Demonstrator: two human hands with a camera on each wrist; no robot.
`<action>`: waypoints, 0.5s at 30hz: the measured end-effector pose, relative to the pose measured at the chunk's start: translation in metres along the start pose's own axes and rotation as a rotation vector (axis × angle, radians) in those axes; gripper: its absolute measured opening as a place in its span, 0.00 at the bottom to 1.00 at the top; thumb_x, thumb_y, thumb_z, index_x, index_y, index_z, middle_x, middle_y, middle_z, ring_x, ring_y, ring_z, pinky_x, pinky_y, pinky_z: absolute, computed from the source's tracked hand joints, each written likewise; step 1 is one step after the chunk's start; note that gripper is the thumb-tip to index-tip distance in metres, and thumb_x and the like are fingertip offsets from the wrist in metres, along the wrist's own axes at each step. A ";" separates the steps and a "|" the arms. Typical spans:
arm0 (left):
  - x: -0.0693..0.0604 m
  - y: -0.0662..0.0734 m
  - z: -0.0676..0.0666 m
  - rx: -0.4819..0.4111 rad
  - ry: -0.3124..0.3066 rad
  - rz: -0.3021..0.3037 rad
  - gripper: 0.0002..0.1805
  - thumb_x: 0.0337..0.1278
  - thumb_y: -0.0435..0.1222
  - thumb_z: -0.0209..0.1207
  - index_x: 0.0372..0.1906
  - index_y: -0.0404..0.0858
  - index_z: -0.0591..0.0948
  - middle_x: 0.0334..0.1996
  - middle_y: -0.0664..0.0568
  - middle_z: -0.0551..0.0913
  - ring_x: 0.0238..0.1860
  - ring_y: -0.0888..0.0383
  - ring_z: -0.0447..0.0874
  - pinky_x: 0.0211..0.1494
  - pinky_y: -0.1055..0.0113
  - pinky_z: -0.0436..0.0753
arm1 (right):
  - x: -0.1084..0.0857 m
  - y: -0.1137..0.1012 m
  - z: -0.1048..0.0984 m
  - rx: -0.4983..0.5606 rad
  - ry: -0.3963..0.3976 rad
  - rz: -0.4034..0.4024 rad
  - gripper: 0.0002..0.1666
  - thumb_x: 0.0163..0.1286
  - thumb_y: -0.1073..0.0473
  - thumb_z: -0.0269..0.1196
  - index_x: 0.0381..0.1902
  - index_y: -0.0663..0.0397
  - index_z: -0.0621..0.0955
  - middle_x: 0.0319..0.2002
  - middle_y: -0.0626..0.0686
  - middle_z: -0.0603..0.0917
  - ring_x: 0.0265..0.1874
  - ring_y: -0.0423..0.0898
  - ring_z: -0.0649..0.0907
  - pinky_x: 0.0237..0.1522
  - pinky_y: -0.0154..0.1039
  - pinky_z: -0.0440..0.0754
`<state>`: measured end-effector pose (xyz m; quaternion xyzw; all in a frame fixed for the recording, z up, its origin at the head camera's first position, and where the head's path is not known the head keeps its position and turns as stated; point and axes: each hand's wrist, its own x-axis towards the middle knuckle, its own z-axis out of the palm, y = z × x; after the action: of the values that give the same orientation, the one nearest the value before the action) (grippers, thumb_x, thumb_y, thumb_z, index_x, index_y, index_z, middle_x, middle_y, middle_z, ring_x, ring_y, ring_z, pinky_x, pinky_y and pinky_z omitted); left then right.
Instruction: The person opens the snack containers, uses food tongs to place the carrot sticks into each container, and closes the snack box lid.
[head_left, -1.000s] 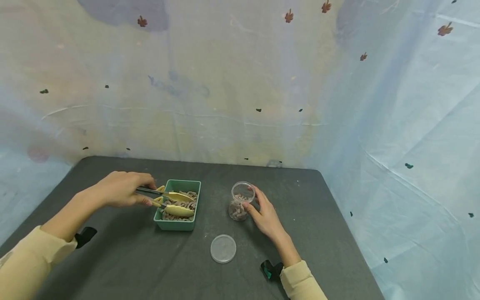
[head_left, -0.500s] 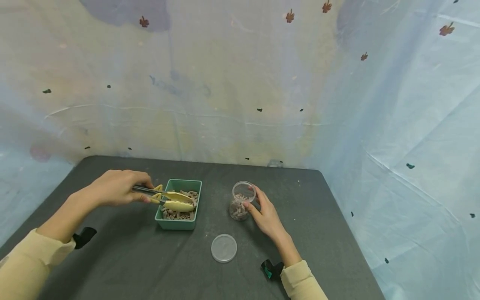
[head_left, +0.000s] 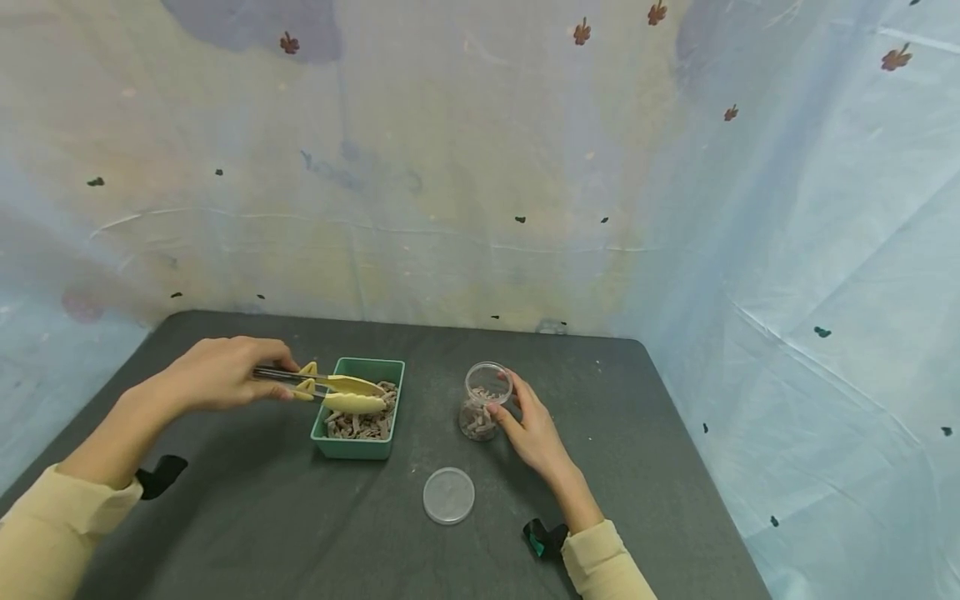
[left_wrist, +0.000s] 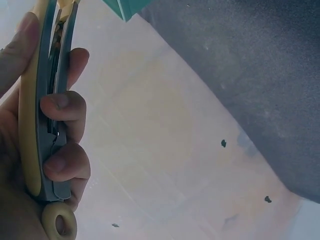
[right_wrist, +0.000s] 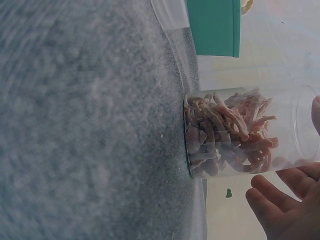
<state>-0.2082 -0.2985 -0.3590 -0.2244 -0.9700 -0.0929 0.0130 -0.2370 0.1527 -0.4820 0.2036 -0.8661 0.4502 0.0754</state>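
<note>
My left hand (head_left: 225, 372) grips a pair of tongs (head_left: 354, 404) with yellow tips and dark metal arms. In the left wrist view, the fingers curl round the tongs' handle (left_wrist: 31, 120). The tips hover over a green rectangular container (head_left: 351, 450) holding greyish-brown strips (head_left: 362, 427); whether anything sits between them, I cannot tell. My right hand (head_left: 536, 437) holds a clear, open-topped jar (head_left: 477, 421) near its rim, thumb on one side and fingers on the other. The jar stands upright on the table, and in the right wrist view similar strips (right_wrist: 235, 132) fill its lower part.
A clear round lid (head_left: 448, 496) lies on the dark table (head_left: 360, 533), in front of and between container and jar. Small crumbs are scattered near the jar. A pale patterned sheet (head_left: 420, 167) hangs behind the table and along its right side.
My left hand has drawn the tongs leftward and slightly up, and their tips have come closer together. My right hand and the jar stay in place.
</note>
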 end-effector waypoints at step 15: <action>-0.002 -0.005 -0.012 -0.017 0.039 -0.057 0.19 0.58 0.55 0.73 0.51 0.54 0.87 0.49 0.58 0.88 0.35 0.64 0.80 0.30 0.63 0.71 | 0.001 0.002 0.000 -0.006 0.002 -0.022 0.39 0.79 0.48 0.62 0.80 0.53 0.64 0.73 0.57 0.72 0.70 0.58 0.76 0.68 0.57 0.74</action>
<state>-0.2087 -0.3056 -0.3481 -0.1949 -0.9747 -0.1056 0.0275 -0.2385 0.1536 -0.4837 0.2126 -0.8651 0.4470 0.0817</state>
